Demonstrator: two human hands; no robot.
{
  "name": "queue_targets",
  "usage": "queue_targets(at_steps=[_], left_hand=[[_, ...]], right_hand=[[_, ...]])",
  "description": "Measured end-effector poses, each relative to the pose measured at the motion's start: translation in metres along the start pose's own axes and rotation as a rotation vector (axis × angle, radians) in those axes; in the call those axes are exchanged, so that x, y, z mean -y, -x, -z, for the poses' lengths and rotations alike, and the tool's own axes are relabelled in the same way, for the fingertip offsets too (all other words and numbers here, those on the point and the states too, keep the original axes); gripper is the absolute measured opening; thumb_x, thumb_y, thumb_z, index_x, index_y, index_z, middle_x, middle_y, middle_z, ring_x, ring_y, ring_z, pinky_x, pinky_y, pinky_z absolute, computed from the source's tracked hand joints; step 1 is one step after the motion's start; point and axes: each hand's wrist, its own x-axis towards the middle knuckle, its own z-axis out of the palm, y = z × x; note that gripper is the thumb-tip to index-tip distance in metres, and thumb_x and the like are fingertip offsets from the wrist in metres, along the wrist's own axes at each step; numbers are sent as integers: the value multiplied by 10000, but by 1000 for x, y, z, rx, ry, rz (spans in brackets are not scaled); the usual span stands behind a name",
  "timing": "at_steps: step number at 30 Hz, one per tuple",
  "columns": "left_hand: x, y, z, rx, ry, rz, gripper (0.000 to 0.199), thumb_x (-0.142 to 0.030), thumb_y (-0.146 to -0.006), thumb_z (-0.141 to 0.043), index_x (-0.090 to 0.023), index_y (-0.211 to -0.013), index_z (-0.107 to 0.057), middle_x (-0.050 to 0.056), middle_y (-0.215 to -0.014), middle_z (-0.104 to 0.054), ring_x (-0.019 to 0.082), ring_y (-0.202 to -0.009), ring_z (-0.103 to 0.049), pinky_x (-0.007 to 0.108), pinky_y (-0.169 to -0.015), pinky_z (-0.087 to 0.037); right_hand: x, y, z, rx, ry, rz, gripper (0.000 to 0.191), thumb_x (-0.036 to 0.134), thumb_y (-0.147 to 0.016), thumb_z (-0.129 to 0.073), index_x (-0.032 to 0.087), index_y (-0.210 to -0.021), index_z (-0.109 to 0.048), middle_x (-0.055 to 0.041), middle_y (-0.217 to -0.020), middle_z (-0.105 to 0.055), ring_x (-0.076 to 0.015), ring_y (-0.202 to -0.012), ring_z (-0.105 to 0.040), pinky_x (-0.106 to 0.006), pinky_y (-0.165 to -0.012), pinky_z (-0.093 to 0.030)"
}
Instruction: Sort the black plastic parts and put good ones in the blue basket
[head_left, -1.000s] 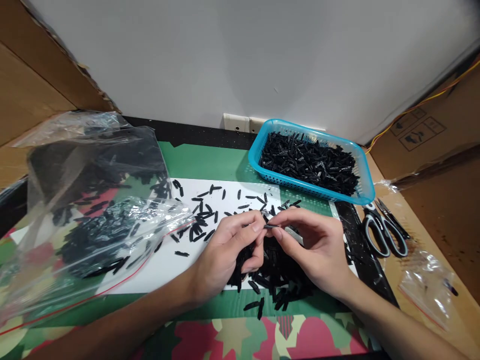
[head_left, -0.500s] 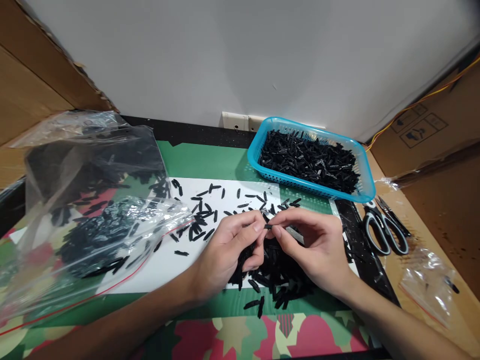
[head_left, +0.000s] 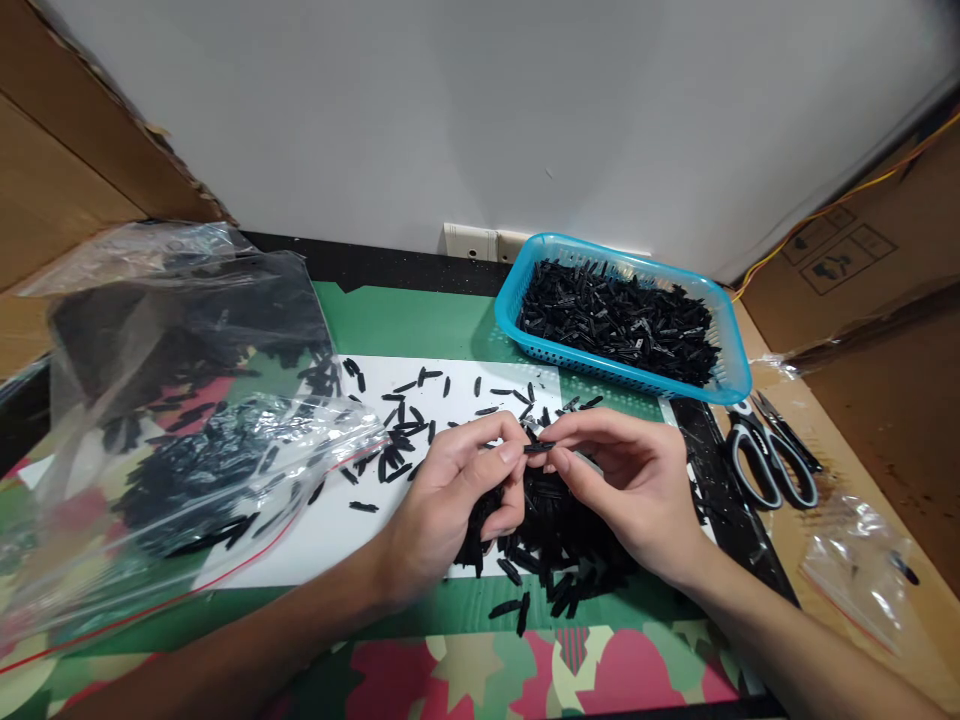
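Over a dark pile [head_left: 555, 520], one slim black piece [head_left: 538, 447] stretches nine-to-three o'clock, pinched between the fingers of left hand [head_left: 439, 500] and right hand [head_left: 649, 490], neither nearer.

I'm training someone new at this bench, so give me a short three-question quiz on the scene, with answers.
1. True or false: the left hand and right hand are both at one small black piece.

2. Which tool lies to the right of the right hand?
a) hammer
b) scissors
c) paintbrush

3. Fill in the colour: the perforated plastic basket holding a heap of black pieces is ____.

Key: 1 true; 2 b; 3 blue.
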Motion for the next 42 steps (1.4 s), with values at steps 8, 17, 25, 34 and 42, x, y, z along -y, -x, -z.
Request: queue_targets(at_steps=[8,17,25,34,42], left_hand=[[-2,-2,-3,-21,25,-9,327,-366,-1064,-528,-190,-788,-541,-62,-500,-482,71,-408,-403,184,-436,-335],[-4,-1,-4,-40,21,14,346,-419,-1046,-554,-189,-788,-563,-57,-489,-470,78,-396,-373,195,-411,-324],[-3,-1,-3,-48,2,7,353,-437,-1051,-548,-195,-793,-545,-61,-492,-477,78,-390,-380,202,-416,-318],[2,2,2,-77,-198,-24,375,-475,-1085,-525,-208,-821,-516,-66,-500,-519,90,-435,-403,223,-490,-337],[4,4,1,-66,-332,-45,383,-477,-1105,-496,-207,-837,-540,-68,-527,-529,98,-496,-384,249,-569,-343]], right_hand=[[1,-2,0,13,-30,-47,93,180,-950,-770,205,-1022,-823,-51,-915,-852,-190,-838,-831,-296,-839,-682],[1,-2,0,9,-16,-50,90,195,-945,-774,207,-1016,-828,-52,-910,-847,-188,-824,-815,-297,-810,-679],[-1,-1,1,18,24,-22,102,195,-942,-778,219,-1028,-828,-39,-949,-833,-160,-838,-786,-264,-812,-654],[-1,3,2,66,237,97,112,198,-954,-743,228,-1044,-802,-53,-961,-813,-200,-855,-755,-333,-804,-629],[7,2,5,153,292,96,107,200,-1012,-655,215,-991,-759,-35,-886,-773,-184,-797,-707,-313,-752,-554]])
